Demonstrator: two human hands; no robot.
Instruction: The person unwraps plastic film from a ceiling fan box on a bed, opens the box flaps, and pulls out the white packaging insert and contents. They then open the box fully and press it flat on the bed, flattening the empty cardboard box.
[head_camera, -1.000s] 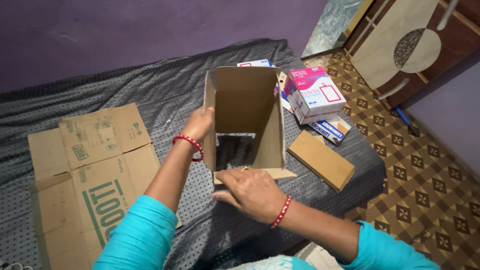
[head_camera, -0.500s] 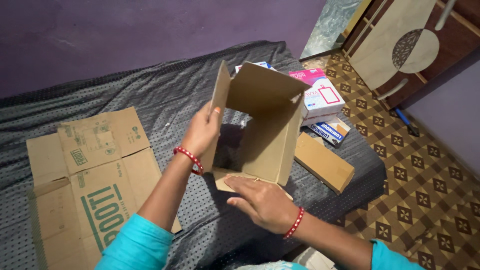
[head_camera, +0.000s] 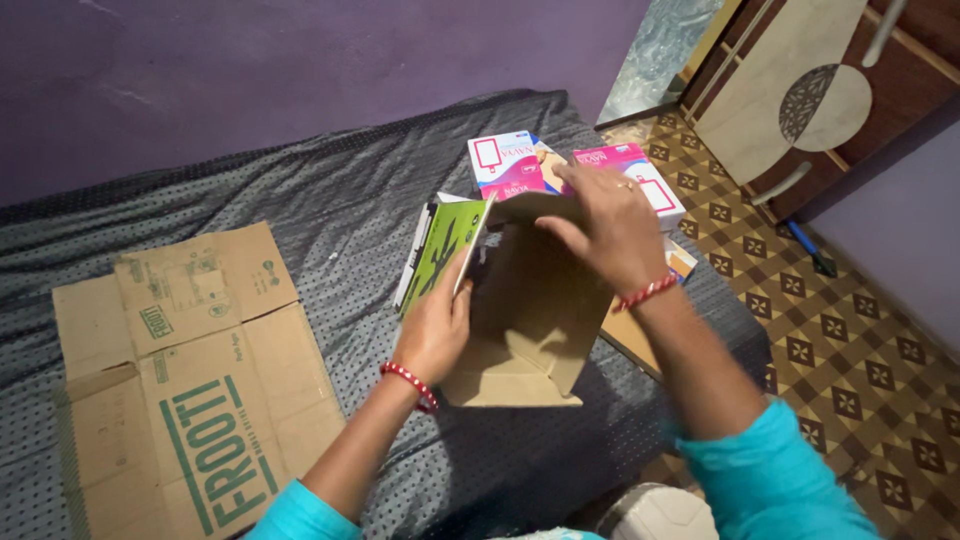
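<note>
Here both hands clamp the brown cardboard box (head_camera: 530, 320): left hand (head_camera: 435, 330) on its green-printed flap (head_camera: 445, 250), right hand (head_camera: 610, 235) gripping the top edge.

Home bedroom, grey patterned bedsheet (head_camera: 330, 210), wooden wardrobe (head_camera: 800, 90), patterned tile floor (head_camera: 850, 360), purple wall (head_camera: 250, 70)

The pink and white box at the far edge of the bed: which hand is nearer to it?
Right. The right hand grips the cardboard box top just beside the pink and white box; the left hand holds the opposite side.
</note>
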